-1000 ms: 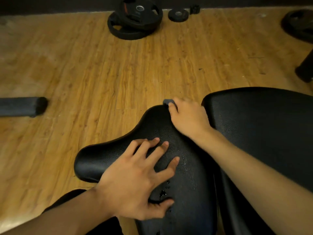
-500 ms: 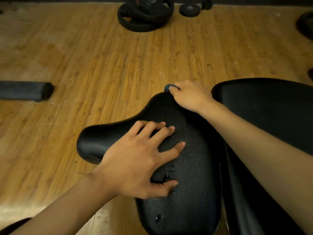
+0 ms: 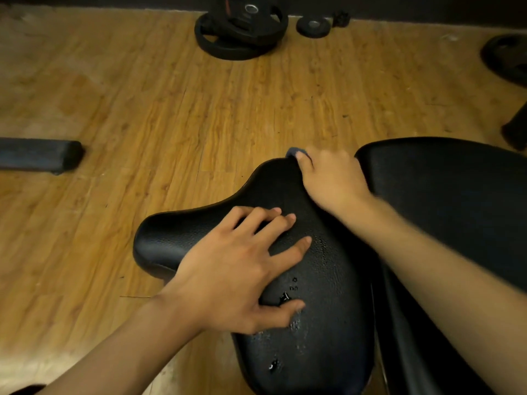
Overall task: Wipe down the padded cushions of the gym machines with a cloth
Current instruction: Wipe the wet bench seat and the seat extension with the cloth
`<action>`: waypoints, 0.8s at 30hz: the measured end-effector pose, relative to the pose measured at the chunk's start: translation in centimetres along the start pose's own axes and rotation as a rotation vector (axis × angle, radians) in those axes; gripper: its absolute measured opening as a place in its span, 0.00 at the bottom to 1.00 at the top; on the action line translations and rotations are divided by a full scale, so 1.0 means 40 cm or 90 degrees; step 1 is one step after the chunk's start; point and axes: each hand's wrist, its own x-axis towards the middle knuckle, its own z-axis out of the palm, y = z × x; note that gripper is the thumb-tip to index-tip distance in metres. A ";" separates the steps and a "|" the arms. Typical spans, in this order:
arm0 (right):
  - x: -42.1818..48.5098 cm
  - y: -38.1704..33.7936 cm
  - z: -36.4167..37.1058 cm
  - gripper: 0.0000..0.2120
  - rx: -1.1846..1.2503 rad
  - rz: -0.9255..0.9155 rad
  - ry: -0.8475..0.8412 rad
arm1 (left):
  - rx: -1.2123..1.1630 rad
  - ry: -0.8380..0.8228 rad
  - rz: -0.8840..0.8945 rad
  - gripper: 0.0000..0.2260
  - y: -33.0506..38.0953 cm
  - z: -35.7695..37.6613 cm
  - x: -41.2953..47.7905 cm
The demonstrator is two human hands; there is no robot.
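Note:
A black padded seat cushion (image 3: 328, 295) fills the lower middle, with small wet drops on its near part. My left hand (image 3: 242, 266) rests flat on it, fingers spread and straight. My right hand (image 3: 330, 178) is at the cushion's far tip, fingers curled over a small dark grey cloth (image 3: 292, 151); only a corner of the cloth shows past the fingertips. A second, larger black pad (image 3: 445, 201) lies to the right, beside my right forearm.
Wooden floor all around. Stacked black weight plates (image 3: 239, 27) and a small plate (image 3: 313, 26) lie at the far wall. Another plate (image 3: 507, 58) and a black post (image 3: 516, 129) sit at the right edge. A black foam roller (image 3: 40, 155) lies at left.
The view has shifted a little. My right hand has stayed at the cushion's far tip with the cloth, and my left hand has kept its place on the seat.

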 end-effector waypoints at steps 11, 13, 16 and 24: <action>0.076 -0.009 0.004 0.17 0.016 0.003 -0.087 | -0.012 0.014 -0.015 0.35 0.003 0.006 0.001; -0.037 0.010 0.003 0.16 -0.032 -0.025 0.047 | -0.015 0.014 -0.007 0.35 -0.001 0.005 0.004; -0.146 0.019 -0.002 0.19 -0.005 -0.077 0.140 | -0.020 0.024 -0.008 0.35 -0.001 0.007 0.008; 0.099 0.031 -0.019 0.16 0.045 -0.244 -0.158 | -0.033 0.035 -0.016 0.34 0.001 0.007 0.006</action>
